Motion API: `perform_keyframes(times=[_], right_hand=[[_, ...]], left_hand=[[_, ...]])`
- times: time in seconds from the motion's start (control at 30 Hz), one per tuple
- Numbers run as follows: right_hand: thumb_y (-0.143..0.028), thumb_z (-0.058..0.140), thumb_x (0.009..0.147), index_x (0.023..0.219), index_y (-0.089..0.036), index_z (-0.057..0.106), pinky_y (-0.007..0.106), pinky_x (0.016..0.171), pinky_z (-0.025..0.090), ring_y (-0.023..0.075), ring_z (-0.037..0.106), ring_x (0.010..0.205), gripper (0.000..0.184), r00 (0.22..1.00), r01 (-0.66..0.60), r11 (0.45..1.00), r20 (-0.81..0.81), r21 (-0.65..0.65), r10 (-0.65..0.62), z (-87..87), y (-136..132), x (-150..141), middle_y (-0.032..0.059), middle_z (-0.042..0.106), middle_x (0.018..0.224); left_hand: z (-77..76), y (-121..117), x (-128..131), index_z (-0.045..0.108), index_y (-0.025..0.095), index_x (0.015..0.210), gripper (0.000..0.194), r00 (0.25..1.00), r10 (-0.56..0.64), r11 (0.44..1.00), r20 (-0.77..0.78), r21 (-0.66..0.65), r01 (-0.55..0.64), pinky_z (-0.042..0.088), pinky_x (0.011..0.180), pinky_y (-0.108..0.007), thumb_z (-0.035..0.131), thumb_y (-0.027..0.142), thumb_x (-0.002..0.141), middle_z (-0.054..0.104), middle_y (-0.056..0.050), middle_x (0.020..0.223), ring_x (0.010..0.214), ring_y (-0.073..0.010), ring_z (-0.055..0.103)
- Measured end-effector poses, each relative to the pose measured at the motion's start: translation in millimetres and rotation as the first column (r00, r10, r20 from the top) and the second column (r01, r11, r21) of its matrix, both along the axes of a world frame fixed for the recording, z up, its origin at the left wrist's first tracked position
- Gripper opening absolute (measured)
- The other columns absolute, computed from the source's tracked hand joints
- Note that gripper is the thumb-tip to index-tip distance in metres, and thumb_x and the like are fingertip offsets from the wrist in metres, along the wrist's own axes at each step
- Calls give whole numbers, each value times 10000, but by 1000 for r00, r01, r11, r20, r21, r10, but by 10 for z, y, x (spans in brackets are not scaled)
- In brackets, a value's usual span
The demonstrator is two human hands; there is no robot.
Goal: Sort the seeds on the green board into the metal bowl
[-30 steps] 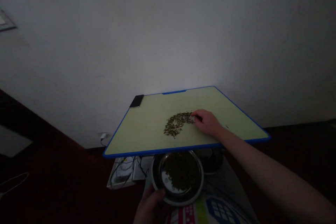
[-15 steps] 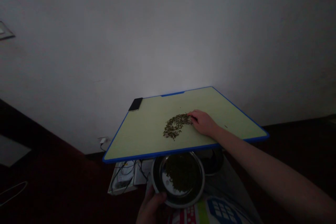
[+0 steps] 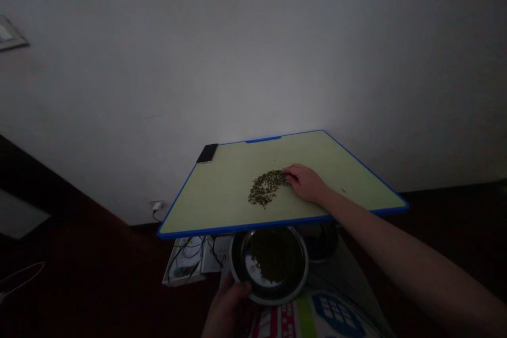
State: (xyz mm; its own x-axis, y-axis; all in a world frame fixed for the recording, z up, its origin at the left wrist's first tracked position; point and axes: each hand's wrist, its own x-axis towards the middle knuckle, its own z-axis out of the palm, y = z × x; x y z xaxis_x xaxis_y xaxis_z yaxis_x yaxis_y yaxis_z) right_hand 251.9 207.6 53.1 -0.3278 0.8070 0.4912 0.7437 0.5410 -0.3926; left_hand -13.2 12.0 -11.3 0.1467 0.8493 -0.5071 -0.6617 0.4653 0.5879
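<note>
A pale green board (image 3: 222, 195) with a blue rim lies in front of me, with a small heap of dark green beans (image 3: 266, 188) near its middle. My right hand (image 3: 304, 182) rests on the board, its curled fingertips touching the heap's right edge. Below the board's near edge my left hand (image 3: 227, 306) grips the rim of a round steel bowl (image 3: 237, 269) that holds more of the same beans. The left fingers beneath the bowl are hidden.
A black phone (image 3: 207, 152) lies at the board's far left corner. Under the board are white boxes with tangled cables (image 3: 190, 261) and a wall plug (image 3: 157, 205). A colourful patterned cloth (image 3: 317, 317) lies under the bowl. A pale wall rises behind; the floor is dark.
My right hand has crept slightly left against the bean heap. The bowl and my left hand have stayed nearly in place; the camera view shifted a little.
</note>
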Motion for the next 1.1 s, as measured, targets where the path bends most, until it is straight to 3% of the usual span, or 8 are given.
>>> perform_keyframes(times=[0.33,0.6,0.83,1.1], right_hand=[[-101,489,859,1043,-139,666,368,882,468,214,603,928,259,998,-43,999,-37,31,45,-48,9,42,111,676,978],[-95,500,849,1039,-134,666,367,887,465,218,607,939,255,999,-34,999,-30,18,34,-37,9,26,117,682,994],[-93,495,843,1023,-131,666,370,865,467,219,605,916,252,998,-39,999,-47,25,40,-39,2,33,116,678,965],[-84,495,832,982,-141,666,337,800,452,199,588,847,235,998,-47,998,-36,36,49,-24,-27,59,93,664,898]], left_hand=[[122,2,33,518,200,1304,711,999,35,999,-40,-16,-36,526,926,-493,695,76,627,782,-95,967,1025,-340,698],[198,15,26,523,206,1300,705,1000,14,999,-28,-32,-15,512,946,-471,686,72,627,771,-97,1033,1054,-327,686],[223,22,15,546,196,1278,636,1000,-22,1000,0,0,22,514,942,-450,662,68,666,775,-87,1014,1053,-308,687],[209,13,47,552,188,1268,682,999,29,999,-42,-38,-31,523,929,-434,692,68,612,782,-92,984,1063,-316,682]])
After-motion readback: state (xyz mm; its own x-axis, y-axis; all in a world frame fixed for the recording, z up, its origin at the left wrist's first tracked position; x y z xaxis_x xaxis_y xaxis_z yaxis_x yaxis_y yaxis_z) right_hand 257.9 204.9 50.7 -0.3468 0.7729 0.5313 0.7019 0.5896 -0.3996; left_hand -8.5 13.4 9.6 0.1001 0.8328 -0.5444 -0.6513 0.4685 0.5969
